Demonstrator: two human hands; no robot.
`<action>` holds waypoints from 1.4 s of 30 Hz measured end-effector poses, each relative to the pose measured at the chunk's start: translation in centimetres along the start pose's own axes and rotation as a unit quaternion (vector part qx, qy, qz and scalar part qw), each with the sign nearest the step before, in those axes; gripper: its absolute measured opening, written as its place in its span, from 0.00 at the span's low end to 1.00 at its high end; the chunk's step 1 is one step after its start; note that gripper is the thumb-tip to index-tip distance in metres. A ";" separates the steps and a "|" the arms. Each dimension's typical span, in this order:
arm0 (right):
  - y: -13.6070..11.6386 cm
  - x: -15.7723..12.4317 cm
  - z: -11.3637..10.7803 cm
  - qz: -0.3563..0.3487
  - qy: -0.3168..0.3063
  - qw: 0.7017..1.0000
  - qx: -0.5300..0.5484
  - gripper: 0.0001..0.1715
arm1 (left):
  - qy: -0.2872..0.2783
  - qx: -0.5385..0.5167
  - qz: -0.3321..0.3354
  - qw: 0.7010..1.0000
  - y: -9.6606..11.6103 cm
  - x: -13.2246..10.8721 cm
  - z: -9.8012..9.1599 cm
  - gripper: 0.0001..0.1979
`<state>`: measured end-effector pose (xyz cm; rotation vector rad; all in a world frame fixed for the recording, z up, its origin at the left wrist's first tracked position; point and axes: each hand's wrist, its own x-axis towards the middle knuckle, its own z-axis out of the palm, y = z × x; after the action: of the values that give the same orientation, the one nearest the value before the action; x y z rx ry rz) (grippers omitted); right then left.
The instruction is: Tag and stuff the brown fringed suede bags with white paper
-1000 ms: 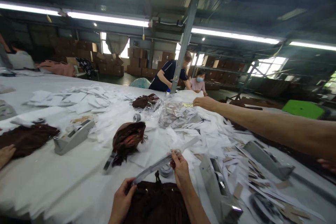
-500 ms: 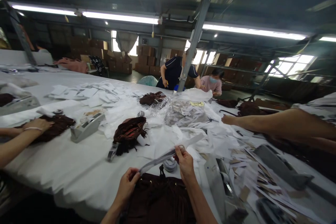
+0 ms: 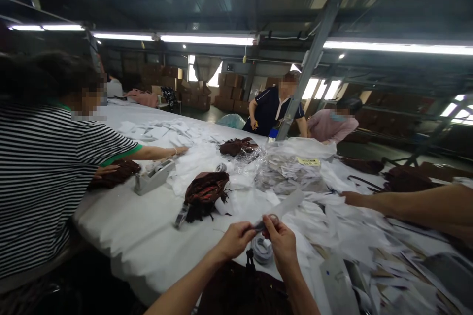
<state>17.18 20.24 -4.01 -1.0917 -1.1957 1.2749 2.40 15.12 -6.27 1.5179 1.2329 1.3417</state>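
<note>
My left hand (image 3: pixel 233 242) is closed, pinching one end of a grey strap (image 3: pixel 260 225). My right hand (image 3: pixel 279 240) grips the same strap, with a small curved loop of it showing above the thumb. Between the hands only a short piece is visible. A pale translucent strip (image 3: pixel 291 203) sticks out beyond my right fingers. Below my hands lies a dark brown bag (image 3: pixel 240 288) with a drawstring end (image 3: pixel 250 259) standing up, partly hidden by my forearms. A grey-white coiled roll (image 3: pixel 262 250) rests just behind it.
Ahead is a brown fringed bag (image 3: pixel 205 192). Tape dispensers (image 3: pixel 157 176) stand left and right (image 3: pixel 338 280). A clear sack of papers (image 3: pixel 288 172) sits mid-table. A co-worker in stripes (image 3: pixel 55 167) reaches in at left; another person's arm (image 3: pixel 402 204) enters from the right.
My hands have drawn together, so the strap between them is shorter or bunched. The view has swung left, bringing the striped co-worker into sight, one arm stretched across the table.
</note>
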 end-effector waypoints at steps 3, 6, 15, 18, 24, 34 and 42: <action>-0.3 0.2 -0.9 0.015 -0.055 0.997 0.045 0.34 | -0.046 -0.036 -0.020 0.998 -0.3 1.2 1.1 0.18; 0.0 0.3 -2.2 0.044 -0.095 0.991 0.079 0.39 | -0.095 -0.067 -0.041 0.992 -1.0 1.0 1.0 0.19; -0.4 1.3 -2.8 -0.026 0.077 0.995 0.061 0.27 | -0.084 0.004 -0.043 0.996 -1.2 0.2 -0.2 0.16; -1.1 2.1 -3.1 -0.051 0.114 0.991 0.051 0.28 | -0.044 0.046 -0.038 0.997 -2.7 -0.4 -0.6 0.15; -0.2 1.2 -0.8 0.018 -0.058 0.998 -0.012 0.33 | 0.038 0.053 -0.047 0.997 -4.2 -1.1 0.7 0.19; 0.7 2.0 -0.5 0.014 -0.045 0.989 -0.143 0.26 | 0.063 -0.091 -0.166 0.980 -6.4 -4.5 -1.1 0.33; 3.9 -1.4 3.7 -0.038 -0.067 0.972 -0.221 0.22 | 0.237 -0.112 -0.159 0.952 -6.6 -5.6 3.1 0.33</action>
<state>13.23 18.71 -7.58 -1.2759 -1.6602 1.0610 4.35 11.58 -14.55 0.8162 1.4802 1.6080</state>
